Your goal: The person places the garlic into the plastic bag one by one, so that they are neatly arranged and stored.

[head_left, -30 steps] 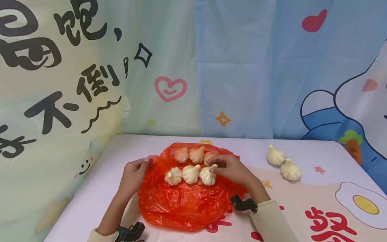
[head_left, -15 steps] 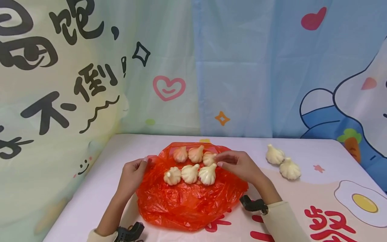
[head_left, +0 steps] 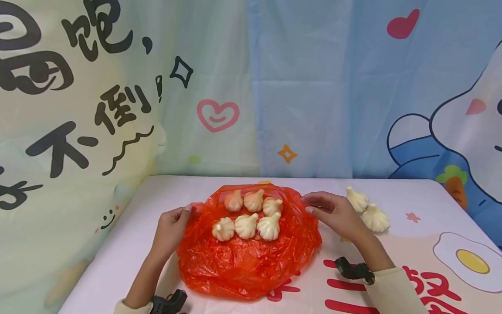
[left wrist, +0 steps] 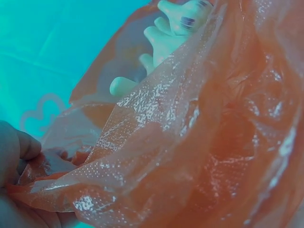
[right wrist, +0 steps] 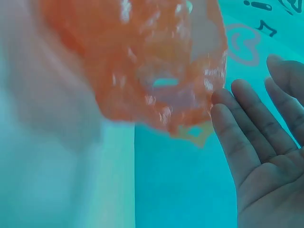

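A red plastic bag lies spread on the table, with several garlic bulbs in two rows at its mouth. The back row shows partly through the thin film. My left hand pinches the bag's left edge between thumb and fingers; in the left wrist view the film stretches away from that grip. Beside the bag's right edge is my right hand, its fingers extended and holding nothing. The right wrist view shows those fingers straight, close to the bag's edge; whether they touch it I cannot tell.
Two more garlic bulbs, a front one and a rear one, sit on the table behind my right hand. A printed cloth backdrop hangs along the table's far edge.
My right hand has let go of the front-row garlic bulb at the right and moved right, away from the bulbs to the bag's edge. The left hand keeps its grip in the same place.
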Demonstrator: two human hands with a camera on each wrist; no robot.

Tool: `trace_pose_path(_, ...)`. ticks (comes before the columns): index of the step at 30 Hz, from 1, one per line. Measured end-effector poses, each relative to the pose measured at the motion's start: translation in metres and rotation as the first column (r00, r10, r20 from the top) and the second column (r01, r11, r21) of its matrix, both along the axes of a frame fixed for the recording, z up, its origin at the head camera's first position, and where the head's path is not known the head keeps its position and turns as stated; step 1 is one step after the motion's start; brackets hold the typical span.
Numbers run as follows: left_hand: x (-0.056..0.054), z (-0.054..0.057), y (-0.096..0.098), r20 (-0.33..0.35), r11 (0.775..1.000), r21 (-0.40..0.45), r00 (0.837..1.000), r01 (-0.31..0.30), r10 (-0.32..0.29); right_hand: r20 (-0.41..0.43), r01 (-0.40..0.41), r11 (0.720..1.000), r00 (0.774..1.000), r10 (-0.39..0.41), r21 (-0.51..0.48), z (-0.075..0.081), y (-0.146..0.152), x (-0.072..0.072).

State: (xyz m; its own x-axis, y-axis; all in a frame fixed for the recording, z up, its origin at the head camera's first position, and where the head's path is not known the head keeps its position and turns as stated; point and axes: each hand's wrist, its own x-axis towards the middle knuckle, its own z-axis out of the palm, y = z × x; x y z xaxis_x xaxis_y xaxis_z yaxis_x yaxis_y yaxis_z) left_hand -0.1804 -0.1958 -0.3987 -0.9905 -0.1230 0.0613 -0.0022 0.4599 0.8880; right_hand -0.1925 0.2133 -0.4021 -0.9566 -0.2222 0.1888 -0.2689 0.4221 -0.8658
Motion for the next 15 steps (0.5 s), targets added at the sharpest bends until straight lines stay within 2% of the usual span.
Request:
trace_pose_path(8,0.001,0.000,-0.001,0.005,1.000,-0.014,1.000,0.009,-0.009,-0.083,0.075,0.994,0.994,-0.069,0.082,-0.008,0.022,0.009)
trace_pose_path(15,0.000,-0.001,0.000,0.001,1.000,-0.005,1.000,0.010,-0.010,-0.158,0.153,0.972,0.979,-0.125,0.177,-0.008,0.046,0.010)
